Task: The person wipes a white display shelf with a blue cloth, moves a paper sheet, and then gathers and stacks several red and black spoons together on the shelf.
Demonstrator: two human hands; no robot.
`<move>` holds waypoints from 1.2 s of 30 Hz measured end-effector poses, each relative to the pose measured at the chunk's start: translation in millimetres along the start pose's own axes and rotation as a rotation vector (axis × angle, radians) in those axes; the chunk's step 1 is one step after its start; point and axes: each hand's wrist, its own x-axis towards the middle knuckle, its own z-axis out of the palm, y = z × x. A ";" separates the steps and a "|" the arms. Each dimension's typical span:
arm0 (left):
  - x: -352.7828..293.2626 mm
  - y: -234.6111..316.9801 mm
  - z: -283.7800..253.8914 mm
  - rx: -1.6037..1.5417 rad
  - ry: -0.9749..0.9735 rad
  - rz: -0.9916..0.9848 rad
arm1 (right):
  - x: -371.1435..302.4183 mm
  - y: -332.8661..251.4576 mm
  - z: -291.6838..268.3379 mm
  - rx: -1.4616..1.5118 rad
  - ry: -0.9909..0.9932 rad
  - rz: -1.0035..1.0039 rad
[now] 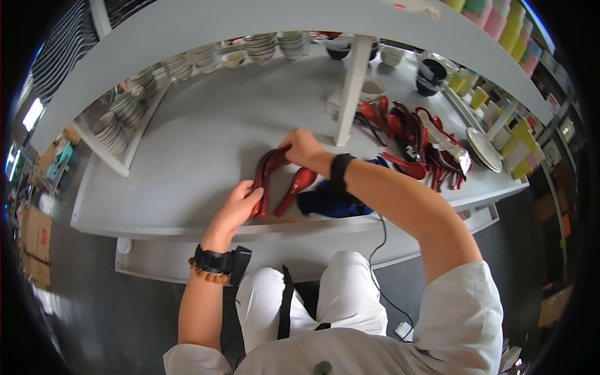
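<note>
A nested stack of red-and-black soup spoons [264, 177] is on the grey table in front of me. My left hand [236, 209] is closed round the handle end, with its thumb along the near side. At the far, bowl end, my right hand [304, 149] has its fingers curled round the spoons, and the fingertips are partly hidden. Just right of the stack lies a single red soup spoon [297, 189], touched by neither hand. Beside it, under my right forearm, is a crumpled dark blue cloth [332, 201].
A loose heap of red and black spoons [409, 134] covers the table's right side, with white plates [483, 150] beyond. Stacked bowls [260, 47] line the back. A white post [352, 94] rises behind my right hand to an overhead shelf [250, 24]. A black cable [377, 256] hangs off the front edge.
</note>
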 end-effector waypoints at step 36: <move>-7.9 9.1 4.1 -0.164 -0.062 -0.068 | -16.7 134.7 -161.9 -0.609 0.137 0.103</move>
